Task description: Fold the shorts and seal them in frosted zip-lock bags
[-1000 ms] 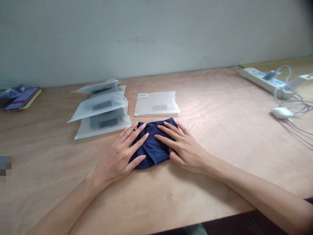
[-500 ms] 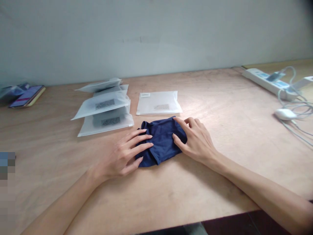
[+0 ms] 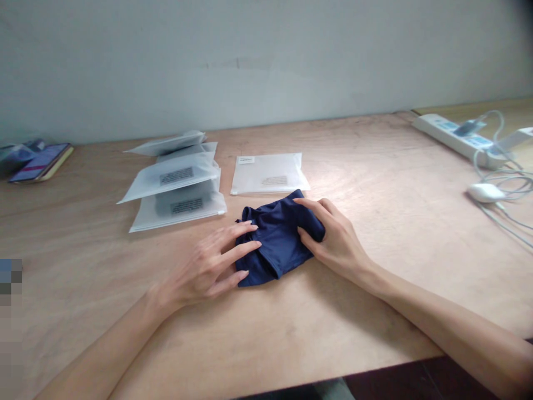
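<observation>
A folded navy-blue cloth garment (image 3: 278,239) lies on the wooden table between both hands; its exact kind cannot be made out. My right hand (image 3: 339,236) grips its right end, thumb on the near face and fingers curled over the far edge, with that end lifted slightly. Spread fingers of my left hand (image 3: 216,261) rest on the garment's left side, near its layered folds. Just beyond the cloth lies a flat frosted zip bag (image 3: 270,175) with a small white label and a printed block.
Several frosted zip bags (image 3: 187,208) with dark contents overlap at the left. A notebook-like item (image 3: 39,164) sits far left. To the right are a white power strip (image 3: 458,139), a white adapter (image 3: 485,193) and looped cables. A wall (image 3: 266,83) rises behind the table.
My right hand has closed around the garment's right end and raised it a little. The cloth has shifted slightly right; my left fingers stay spread on it.
</observation>
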`<state>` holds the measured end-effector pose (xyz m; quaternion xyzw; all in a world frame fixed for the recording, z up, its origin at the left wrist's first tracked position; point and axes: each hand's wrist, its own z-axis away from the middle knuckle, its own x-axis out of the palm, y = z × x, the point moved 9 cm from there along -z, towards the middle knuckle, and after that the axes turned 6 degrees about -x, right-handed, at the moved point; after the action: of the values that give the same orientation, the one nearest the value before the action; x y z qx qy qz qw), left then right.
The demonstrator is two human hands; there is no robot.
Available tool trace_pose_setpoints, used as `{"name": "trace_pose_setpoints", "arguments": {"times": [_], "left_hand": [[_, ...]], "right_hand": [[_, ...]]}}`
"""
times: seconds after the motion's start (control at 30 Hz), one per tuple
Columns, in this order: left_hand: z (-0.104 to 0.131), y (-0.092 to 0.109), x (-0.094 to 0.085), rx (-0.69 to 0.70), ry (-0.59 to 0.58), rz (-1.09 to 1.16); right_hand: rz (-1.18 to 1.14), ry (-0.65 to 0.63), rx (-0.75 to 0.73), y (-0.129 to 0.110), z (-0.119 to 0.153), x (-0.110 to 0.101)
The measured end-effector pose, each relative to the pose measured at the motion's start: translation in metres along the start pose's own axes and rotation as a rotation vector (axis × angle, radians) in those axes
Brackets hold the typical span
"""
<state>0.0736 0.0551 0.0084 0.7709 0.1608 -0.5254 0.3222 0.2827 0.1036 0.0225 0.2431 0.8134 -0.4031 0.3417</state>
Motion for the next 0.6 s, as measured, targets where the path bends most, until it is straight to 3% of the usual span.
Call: {"name": "trace_pose_setpoints", "arguments": {"times": [0.13,0.27,0.37,0.5,0.6], "left_hand": [[0.001,0.005,0.002,0.056,-0.033,0.014],[0.001,0.005,0.003,0.056,0.048,-0.022],[0.000,0.004,0.003,0.047,0.094,-0.015],[-0.001,0.004,-0.011,-0.011,0.209,-0.048],[-0.002,0.009,-0.020,-0.012,0.268,-0.114]], "right_hand": [[0.003,0.156,-0.018,-0.001,-0.001,-0.016],[-0.125,0.234,-0.166,-0.021,0.006,-0.022],[-0.205,0.196,-0.296,-0.040,0.016,-0.015],[-0.270,0.099,-0.482,-0.062,0.030,-0.004],[-0.306,-0.029,-0.663,-0.080,0.037,0.003]]}}
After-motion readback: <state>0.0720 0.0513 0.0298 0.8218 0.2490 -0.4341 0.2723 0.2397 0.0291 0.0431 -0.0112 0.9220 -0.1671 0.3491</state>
